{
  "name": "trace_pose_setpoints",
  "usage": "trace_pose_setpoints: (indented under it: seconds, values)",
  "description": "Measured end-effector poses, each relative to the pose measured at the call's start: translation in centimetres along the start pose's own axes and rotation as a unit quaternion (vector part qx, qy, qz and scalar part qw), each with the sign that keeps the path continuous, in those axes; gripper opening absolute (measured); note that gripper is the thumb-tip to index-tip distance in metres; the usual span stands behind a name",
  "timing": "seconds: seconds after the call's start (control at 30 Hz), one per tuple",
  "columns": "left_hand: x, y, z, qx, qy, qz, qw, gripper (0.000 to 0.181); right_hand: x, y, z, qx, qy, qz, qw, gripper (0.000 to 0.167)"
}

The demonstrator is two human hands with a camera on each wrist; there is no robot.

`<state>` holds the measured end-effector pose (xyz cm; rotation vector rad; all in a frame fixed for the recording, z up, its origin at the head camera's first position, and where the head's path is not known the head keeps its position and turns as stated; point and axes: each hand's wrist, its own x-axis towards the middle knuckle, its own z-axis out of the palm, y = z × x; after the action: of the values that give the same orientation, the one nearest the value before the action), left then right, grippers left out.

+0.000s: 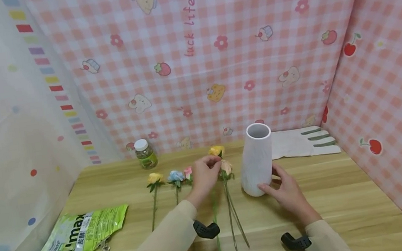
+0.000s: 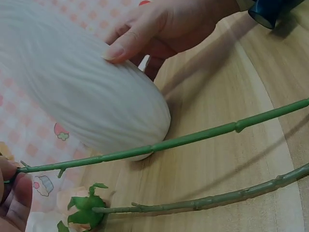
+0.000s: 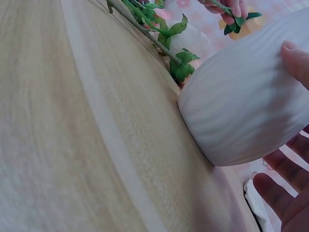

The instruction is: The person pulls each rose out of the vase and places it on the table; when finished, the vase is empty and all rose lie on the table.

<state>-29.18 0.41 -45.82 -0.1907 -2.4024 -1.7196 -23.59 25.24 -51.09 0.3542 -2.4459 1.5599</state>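
My left hand (image 1: 205, 175) pinches the stem of a yellow artificial flower (image 1: 216, 150) just below its bloom. In the left wrist view its green stem (image 2: 193, 137) stretches past the vase. A white, ribbed vase (image 1: 256, 164) stands upright on the table, right of the flowers. My right hand (image 1: 288, 192) holds the vase low on its right side, thumb in front and fingers behind. Close to the left hand lies a peach flower (image 1: 226, 167). A pink flower (image 1: 188, 172) is partly hidden by the left hand. Further left lie a blue flower (image 1: 175, 176) and another yellow flower (image 1: 155, 178).
A white-lidded jar (image 1: 146, 154) stands at the back left of the table. At the front left lies a green bag (image 1: 84, 234) with a small metal clip (image 1: 105, 247) beside it. A white glove-like item (image 1: 297, 143) lies behind the vase, near the checked cloth backdrop.
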Motion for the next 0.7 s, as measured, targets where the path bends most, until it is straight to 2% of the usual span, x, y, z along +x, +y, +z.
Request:
trace_pose_setpoints:
  seconds: [0.17,0.37,0.47,0.57,0.7]
  values:
    - [0.2,-0.5,0.8,0.022,-0.027,0.000,0.9994,0.007,0.0,-0.2,0.1,0.000,-0.004,0.009,0.9999,0.073]
    - [0.2,-0.6,2.4,0.081,-0.045,0.041,0.9948,0.009,-0.1,-0.3,-0.1,-0.005,-0.002,0.017,0.9998,0.074]
    - [0.2,-0.4,3.4,0.115,-0.054,0.052,0.9906,0.010,-0.1,-0.2,-0.2,-0.007,0.004,0.017,0.9998,0.074]
    - [0.0,-0.3,4.3,0.144,-0.053,0.051,0.9868,0.009,0.0,-0.1,-0.1,-0.010,0.007,0.013,0.9998,0.073]
    - [-0.3,-0.4,5.1,0.168,-0.037,0.060,0.9833,0.007,0.1,-0.1,-0.1,-0.007,0.010,0.010,0.9999,0.074]
